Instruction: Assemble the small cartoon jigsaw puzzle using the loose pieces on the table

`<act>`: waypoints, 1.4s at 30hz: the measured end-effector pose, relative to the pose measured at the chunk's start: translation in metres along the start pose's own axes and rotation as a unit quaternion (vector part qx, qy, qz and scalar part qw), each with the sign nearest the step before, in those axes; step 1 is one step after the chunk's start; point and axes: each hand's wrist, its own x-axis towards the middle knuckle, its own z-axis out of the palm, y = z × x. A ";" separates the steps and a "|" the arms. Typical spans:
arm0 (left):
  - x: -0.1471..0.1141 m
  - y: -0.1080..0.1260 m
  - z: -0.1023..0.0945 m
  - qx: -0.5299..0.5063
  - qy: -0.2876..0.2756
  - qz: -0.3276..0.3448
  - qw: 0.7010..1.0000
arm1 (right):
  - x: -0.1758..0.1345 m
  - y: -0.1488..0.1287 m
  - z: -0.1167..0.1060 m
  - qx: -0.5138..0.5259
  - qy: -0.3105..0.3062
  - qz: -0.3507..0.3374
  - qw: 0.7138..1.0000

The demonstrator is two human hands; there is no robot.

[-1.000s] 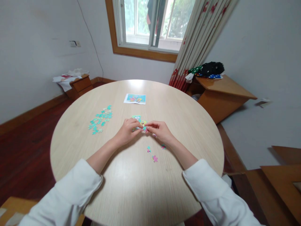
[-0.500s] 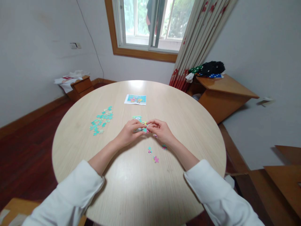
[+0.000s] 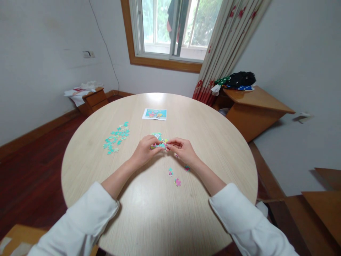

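In the head view, a partly joined jigsaw puzzle (image 3: 156, 135) in teal, yellow and pink lies on the table between my hands. My left hand (image 3: 146, 150) rests at its left side, thumb and fingers curled around the joined pieces. From the right, my right hand (image 3: 182, 149) pinches a small pink puzzle piece (image 3: 167, 146) at the puzzle's edge; fingers partly hide it. Nearer to me lie a loose teal-and-pink piece (image 3: 171, 172) and a pink piece (image 3: 177, 182). Another loose piece (image 3: 187, 168) sits beside my right wrist.
A spread of mostly teal puzzle pieces (image 3: 116, 137) lies on the left of the round table (image 3: 149, 213). Beyond the puzzle is a picture sheet (image 3: 155, 114). A wooden cabinet (image 3: 255, 101) with cloths on it stands at the right, near a curtain (image 3: 226, 46).
My left fingertips have drawn slightly back from the right hand's, so more of the puzzle shows between them. The whole view has shifted a little.
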 end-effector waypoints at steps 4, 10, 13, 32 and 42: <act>0.001 0.002 0.000 -0.001 -0.002 0.006 1.000 | 0.000 0.001 0.000 -0.023 -0.004 -0.016 1.000; 0.000 0.002 0.000 -0.012 -0.007 0.012 1.000 | 0.000 0.003 0.000 -0.064 -0.004 -0.040 0.997; 0.000 0.003 0.000 -0.021 -0.007 0.014 1.000 | 0.000 0.004 0.000 -0.084 -0.005 -0.045 0.995; 0.002 0.005 0.001 -0.011 -0.005 0.017 1.000 | -0.005 0.000 0.001 -0.174 -0.061 -0.075 0.980; 0.002 0.012 0.000 -0.015 0.014 0.021 1.000 | -0.002 0.000 -0.001 -0.164 -0.024 -0.046 0.985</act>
